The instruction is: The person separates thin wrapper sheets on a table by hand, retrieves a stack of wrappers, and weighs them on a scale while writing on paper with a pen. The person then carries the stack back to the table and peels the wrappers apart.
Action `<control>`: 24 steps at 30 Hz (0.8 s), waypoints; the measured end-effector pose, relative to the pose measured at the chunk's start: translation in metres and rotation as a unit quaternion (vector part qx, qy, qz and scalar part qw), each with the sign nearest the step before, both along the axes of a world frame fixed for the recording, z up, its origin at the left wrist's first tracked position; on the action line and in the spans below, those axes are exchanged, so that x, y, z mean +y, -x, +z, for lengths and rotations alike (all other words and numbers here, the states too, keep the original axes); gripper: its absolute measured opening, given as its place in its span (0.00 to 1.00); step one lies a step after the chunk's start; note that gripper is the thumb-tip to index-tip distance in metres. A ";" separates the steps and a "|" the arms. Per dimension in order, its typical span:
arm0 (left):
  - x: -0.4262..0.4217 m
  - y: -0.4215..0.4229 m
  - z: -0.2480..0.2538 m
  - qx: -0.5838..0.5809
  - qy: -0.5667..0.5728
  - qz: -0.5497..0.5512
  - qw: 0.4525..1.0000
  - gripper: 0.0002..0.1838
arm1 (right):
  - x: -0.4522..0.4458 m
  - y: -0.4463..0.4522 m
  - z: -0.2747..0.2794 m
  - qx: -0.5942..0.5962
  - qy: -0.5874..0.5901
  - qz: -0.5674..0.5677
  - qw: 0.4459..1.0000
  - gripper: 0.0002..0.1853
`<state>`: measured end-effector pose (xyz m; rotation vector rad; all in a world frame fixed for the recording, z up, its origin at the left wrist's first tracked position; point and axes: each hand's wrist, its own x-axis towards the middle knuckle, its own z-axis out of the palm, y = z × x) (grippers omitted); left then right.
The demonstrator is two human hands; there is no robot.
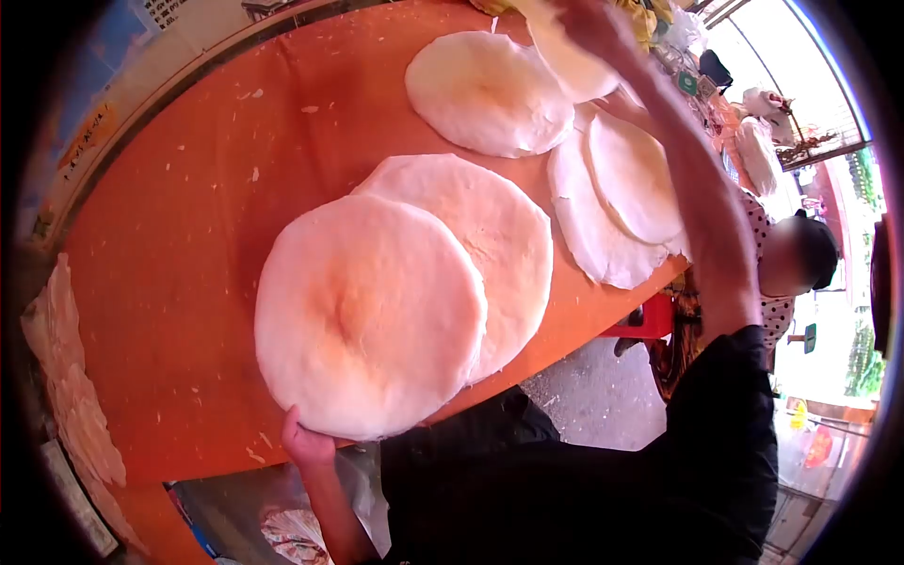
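A large round sheet of dough (pixel 367 320) lies on the orange table (pixel 188 282), overlapping a second round sheet (pixel 499 254) to its right. My left hand (pixel 306 441) is closed on the lower left edge of the front sheet, near the table's edge. My right arm stretches up to the far side, where my right hand (pixel 589 24) is blurred beside another pale sheet (pixel 570 56); its fingers cannot be made out. Below that lies a further round sheet (pixel 490 94). Two more overlapping sheets (pixel 640 179) rest at the right, partly behind my forearm.
A person in a dotted top and dark cap (pixel 782 254) is at the right. Thin pale scraps (pixel 75 377) lie along the left edge. A red container (pixel 650 315) stands beyond the table's right edge. Bags (pixel 758 141) are piled at the upper right.
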<state>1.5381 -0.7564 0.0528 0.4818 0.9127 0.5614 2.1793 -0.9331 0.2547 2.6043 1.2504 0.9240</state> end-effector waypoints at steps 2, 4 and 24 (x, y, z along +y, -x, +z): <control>-0.002 -0.001 0.014 -0.092 0.013 0.011 0.996 0.29 | 0.005 0.058 -0.050 0.156 0.004 0.036 0.987 0.07; -0.008 -0.009 0.023 -0.157 -0.016 -0.029 0.987 0.31 | 0.018 0.142 -0.078 0.325 -0.034 0.092 0.941 0.09; 0.000 -0.043 0.035 0.008 -0.143 -0.078 0.987 0.24 | 0.087 0.435 -0.114 0.552 -0.013 0.270 0.789 0.05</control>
